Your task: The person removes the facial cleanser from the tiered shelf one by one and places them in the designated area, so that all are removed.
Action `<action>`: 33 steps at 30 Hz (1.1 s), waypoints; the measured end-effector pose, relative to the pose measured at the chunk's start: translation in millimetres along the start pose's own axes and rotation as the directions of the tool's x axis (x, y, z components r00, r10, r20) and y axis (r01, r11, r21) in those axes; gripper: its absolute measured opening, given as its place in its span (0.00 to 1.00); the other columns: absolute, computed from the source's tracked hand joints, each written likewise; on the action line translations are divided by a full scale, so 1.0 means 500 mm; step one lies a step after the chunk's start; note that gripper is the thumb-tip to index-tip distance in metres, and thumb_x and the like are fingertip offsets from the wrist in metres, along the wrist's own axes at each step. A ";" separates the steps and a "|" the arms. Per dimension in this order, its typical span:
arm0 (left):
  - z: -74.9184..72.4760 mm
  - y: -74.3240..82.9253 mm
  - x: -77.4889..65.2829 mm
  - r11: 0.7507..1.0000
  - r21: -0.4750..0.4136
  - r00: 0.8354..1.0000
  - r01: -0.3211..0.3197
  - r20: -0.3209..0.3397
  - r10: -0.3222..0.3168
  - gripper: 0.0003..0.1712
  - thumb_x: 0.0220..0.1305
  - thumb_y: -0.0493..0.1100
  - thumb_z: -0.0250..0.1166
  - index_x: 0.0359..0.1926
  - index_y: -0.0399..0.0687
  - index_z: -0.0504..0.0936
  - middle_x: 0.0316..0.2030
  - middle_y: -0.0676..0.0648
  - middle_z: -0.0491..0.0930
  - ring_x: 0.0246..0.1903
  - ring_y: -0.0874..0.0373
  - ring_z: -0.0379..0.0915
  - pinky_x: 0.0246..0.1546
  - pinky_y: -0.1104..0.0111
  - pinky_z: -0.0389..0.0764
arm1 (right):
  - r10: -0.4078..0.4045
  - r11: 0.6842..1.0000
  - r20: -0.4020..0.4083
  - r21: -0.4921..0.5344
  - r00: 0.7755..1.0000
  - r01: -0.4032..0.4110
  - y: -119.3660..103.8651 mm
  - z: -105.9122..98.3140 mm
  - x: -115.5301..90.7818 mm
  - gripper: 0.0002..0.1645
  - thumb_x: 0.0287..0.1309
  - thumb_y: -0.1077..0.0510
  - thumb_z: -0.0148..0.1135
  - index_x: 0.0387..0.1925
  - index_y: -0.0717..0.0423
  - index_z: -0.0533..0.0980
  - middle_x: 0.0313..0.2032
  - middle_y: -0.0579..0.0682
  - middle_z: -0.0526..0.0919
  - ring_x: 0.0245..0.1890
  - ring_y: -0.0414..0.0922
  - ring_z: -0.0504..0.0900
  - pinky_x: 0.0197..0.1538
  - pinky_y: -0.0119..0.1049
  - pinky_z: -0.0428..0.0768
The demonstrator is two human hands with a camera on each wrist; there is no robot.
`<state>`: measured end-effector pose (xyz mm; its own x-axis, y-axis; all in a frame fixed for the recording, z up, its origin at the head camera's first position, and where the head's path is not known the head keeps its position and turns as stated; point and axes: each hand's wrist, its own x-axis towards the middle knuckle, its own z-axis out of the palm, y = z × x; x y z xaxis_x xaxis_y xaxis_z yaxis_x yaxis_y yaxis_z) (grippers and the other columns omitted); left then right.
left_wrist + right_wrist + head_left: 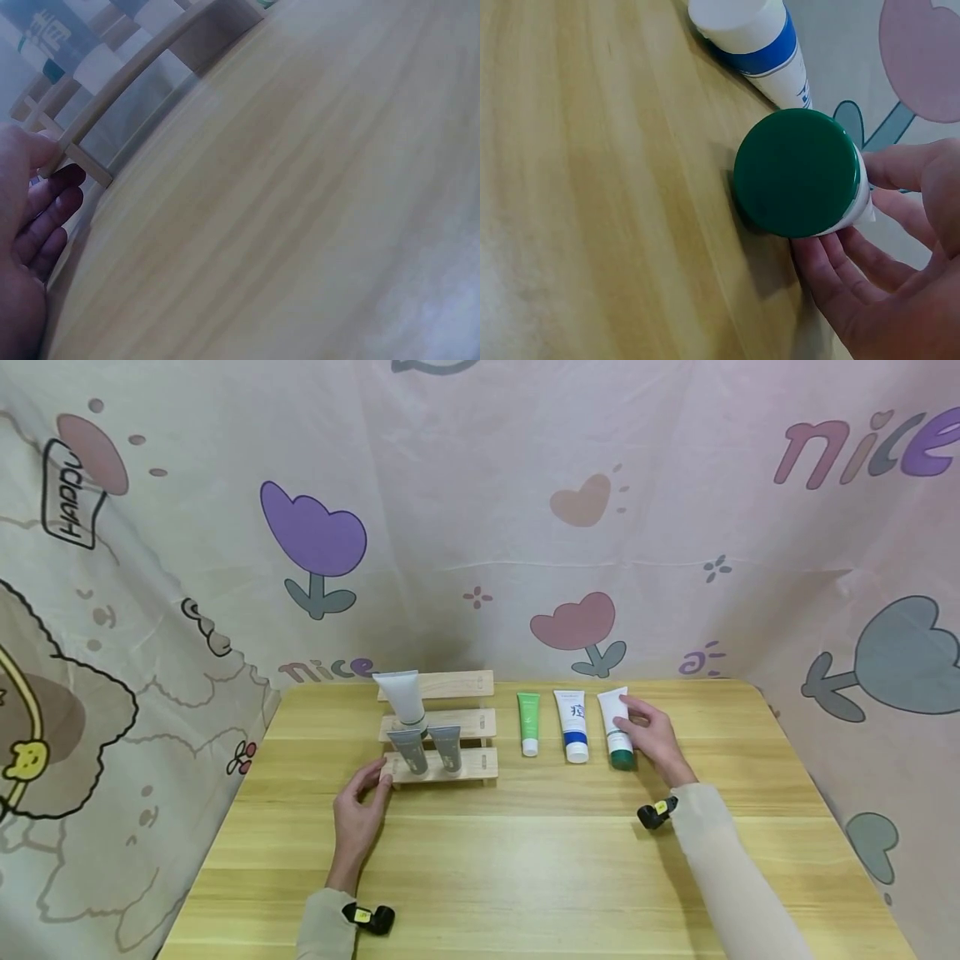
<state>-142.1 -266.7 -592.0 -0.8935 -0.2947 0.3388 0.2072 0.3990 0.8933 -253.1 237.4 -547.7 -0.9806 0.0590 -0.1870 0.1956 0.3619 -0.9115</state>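
Note:
My left hand [360, 810] holds the front left corner of a stepped wooden rack [472, 765]; in the left wrist view the thumb lies on top of the slat and the fingers curl below it. On the rack's lowest step stand two small grey tubes [408, 752], caps down. A larger white tube [401, 697] stands behind them on the middle step. At the right, my right hand [655, 739] grips a white squeeze tube with a green cap [796, 172], thumb on one side and fingers on the other. The green cap faces the right wrist camera.
Left of the gripped tube, a white tube with a blue band [572, 718] and a slim green tube [528, 722] lie on the wooden table [525, 860], caps toward me. A patterned cloth [450, 527] hangs behind the table's back edge.

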 end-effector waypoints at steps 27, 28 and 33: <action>-0.002 0.082 -0.011 1.000 -0.003 1.000 -0.011 -0.002 0.011 0.16 0.67 0.31 0.68 0.55 0.37 0.85 0.43 0.39 0.88 0.41 0.50 0.82 0.45 0.66 0.78 | -0.105 0.993 -0.067 -0.063 0.992 0.101 0.015 -0.003 -0.014 0.31 0.78 0.51 0.54 0.75 0.59 0.66 0.68 0.70 0.69 0.68 0.65 0.70 0.65 0.57 0.73; -0.002 0.081 -0.010 1.000 -0.004 1.000 -0.016 -0.002 0.016 0.16 0.67 0.31 0.68 0.55 0.37 0.85 0.42 0.39 0.88 0.41 0.50 0.82 0.45 0.65 0.79 | -0.109 0.993 -0.070 -0.063 0.992 0.105 0.015 -0.003 -0.015 0.30 0.78 0.51 0.53 0.74 0.59 0.66 0.68 0.70 0.69 0.68 0.65 0.69 0.65 0.58 0.72; -0.003 0.082 -0.010 1.000 -0.008 1.000 -0.017 -0.001 0.017 0.16 0.67 0.31 0.68 0.55 0.36 0.85 0.42 0.39 0.88 0.41 0.48 0.82 0.45 0.66 0.79 | -0.129 0.991 -0.086 -0.033 0.988 0.126 0.018 -0.003 -0.018 0.29 0.78 0.53 0.53 0.73 0.60 0.67 0.69 0.69 0.69 0.67 0.65 0.71 0.62 0.54 0.76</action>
<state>-128.7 -250.1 -556.5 -0.8892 -0.2890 0.3547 0.2259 0.3968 0.8897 -242.6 241.7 -553.9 -0.9951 0.0922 -0.0358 0.0697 0.3972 -0.9151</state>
